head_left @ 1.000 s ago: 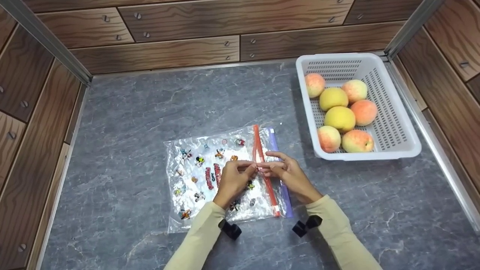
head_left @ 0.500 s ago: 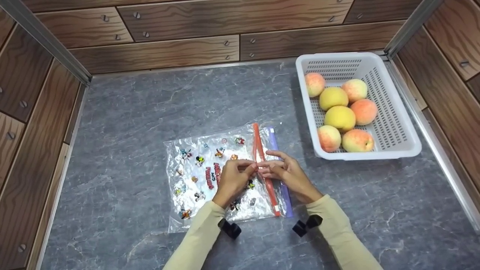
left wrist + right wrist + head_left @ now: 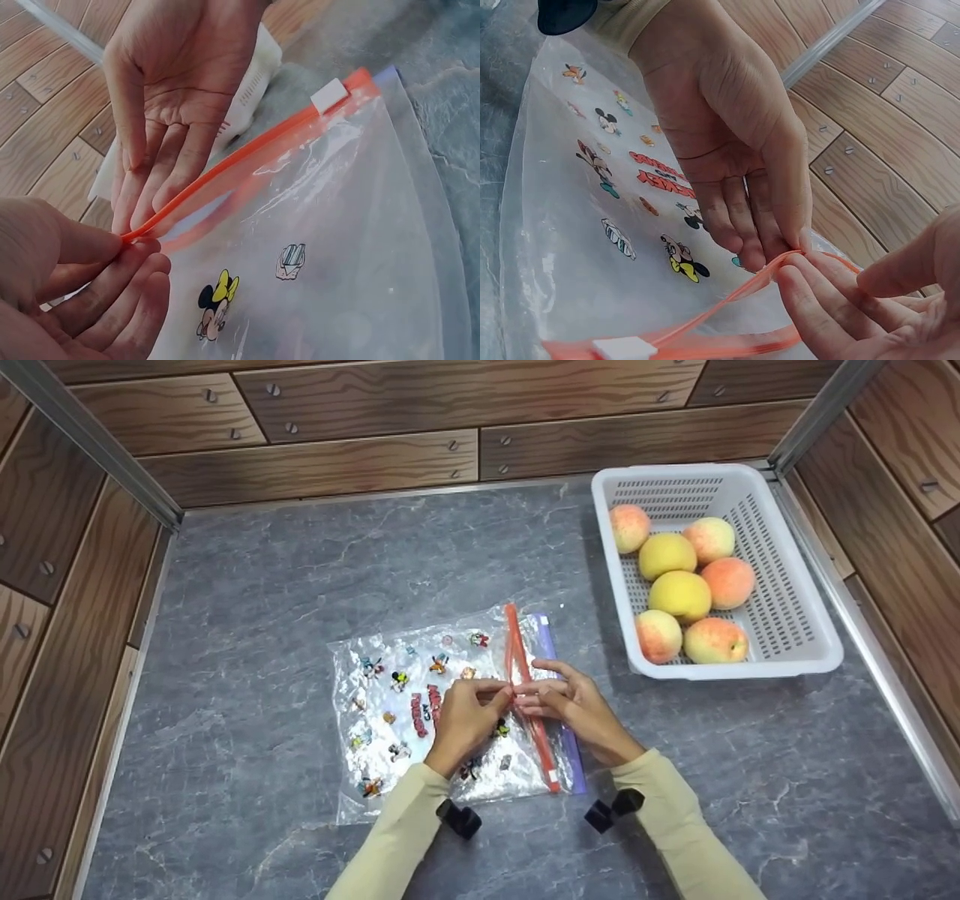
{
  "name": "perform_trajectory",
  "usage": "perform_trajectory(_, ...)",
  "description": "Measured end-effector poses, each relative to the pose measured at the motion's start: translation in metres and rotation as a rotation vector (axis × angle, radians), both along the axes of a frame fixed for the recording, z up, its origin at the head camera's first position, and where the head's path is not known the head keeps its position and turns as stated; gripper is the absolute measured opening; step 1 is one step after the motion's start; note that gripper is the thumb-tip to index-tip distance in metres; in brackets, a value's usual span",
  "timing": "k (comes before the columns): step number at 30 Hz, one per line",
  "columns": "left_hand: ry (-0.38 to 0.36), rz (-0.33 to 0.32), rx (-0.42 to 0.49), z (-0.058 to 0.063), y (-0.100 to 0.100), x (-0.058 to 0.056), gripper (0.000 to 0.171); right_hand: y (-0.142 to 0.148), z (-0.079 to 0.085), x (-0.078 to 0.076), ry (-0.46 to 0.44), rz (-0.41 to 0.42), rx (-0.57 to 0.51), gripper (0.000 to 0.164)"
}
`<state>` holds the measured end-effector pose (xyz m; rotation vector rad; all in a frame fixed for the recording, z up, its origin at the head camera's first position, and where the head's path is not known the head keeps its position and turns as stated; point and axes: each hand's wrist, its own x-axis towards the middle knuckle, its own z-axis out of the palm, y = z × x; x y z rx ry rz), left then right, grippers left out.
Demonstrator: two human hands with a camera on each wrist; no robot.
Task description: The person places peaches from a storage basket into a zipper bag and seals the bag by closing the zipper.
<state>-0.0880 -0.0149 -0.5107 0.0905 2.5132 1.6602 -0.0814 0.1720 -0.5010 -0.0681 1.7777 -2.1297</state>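
Note:
A clear zip bag [image 3: 427, 757] with cartoon prints and red lettering lies flat on the grey marbled surface. Its orange zip strip [image 3: 542, 754] bows apart in the middle, leaving a gap at the mouth. A white slider [image 3: 330, 96] sits near one end of that strip. Thumb and forefinger of my left hand [image 3: 463, 726] pinch one orange edge. My right hand [image 3: 589, 718] reaches in from the other side, its fingers fairly straight and touching the strip at the gap, the thumb held off it. A purple strip [image 3: 573, 757] shows just beyond the orange one, partly under it.
A white slotted basket [image 3: 739, 670] stands at the right, holding several peach-like fruits [image 3: 727, 583], red and yellow. Wood-patterned walls [image 3: 360, 472] with metal edging enclose the surface at the back and both sides.
The far end of the orange strip has shifted slightly away from me. Both hands have stayed nearly still, at the same spot on the strip.

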Motion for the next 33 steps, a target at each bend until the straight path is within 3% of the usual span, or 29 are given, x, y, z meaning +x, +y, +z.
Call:
perform_trajectory(3, 0.014, 0.006, -0.058, -0.001, 0.0, 0.0, 0.014, 0.0, -0.001, 0.001, 0.004, 0.008, -0.003, 0.051)
perform_trajectory(7, 0.018, 0.038, -0.065, -0.003, -0.001, 0.0, 0.014, -0.003, -0.001, 0.001, 0.013, -0.008, 0.005, 0.048)
perform_trajectory(10, 0.014, 0.058, -0.039, -0.002, -0.002, -0.001, 0.014, -0.004, 0.0, 0.0, 0.025, -0.072, 0.008, 0.044)
perform_trajectory(13, 0.021, 0.06, -0.023, 0.001, -0.003, -0.001, 0.014, -0.004, -0.001, -0.002, 0.093, -0.17, 0.037, 0.037)
perform_trajectory(17, 0.021, 0.056, -0.028, 0.004, -0.005, 0.0, 0.014, -0.001, -0.004, -0.007, 0.252, -0.264, 0.179, 0.026)
perform_trajectory(21, 0.02, 0.037, -0.015, 0.008, -0.006, 0.0, 0.014, 0.002, -0.01, -0.012, 0.337, -0.269, 0.413, 0.021)
perform_trajectory(24, 0.025, 0.011, 0.018, 0.01, -0.006, 0.0, 0.013, 0.003, -0.012, -0.015, 0.329, -0.201, 0.514, 0.021)
perform_trajectory(26, 0.015, -0.007, 0.038, 0.011, -0.006, 0.0, 0.013, 0.003, -0.013, -0.016, 0.286, -0.145, 0.506, 0.021)
perform_trajectory(29, -0.003, -0.025, 0.057, 0.013, -0.006, 0.001, 0.013, 0.003, -0.013, -0.016, 0.18, -0.082, 0.383, 0.022)
perform_trajectory(33, -0.005, -0.025, 0.047, 0.015, -0.006, 0.002, 0.013, 0.0, -0.01, -0.013, 0.076, -0.059, 0.241, 0.024)
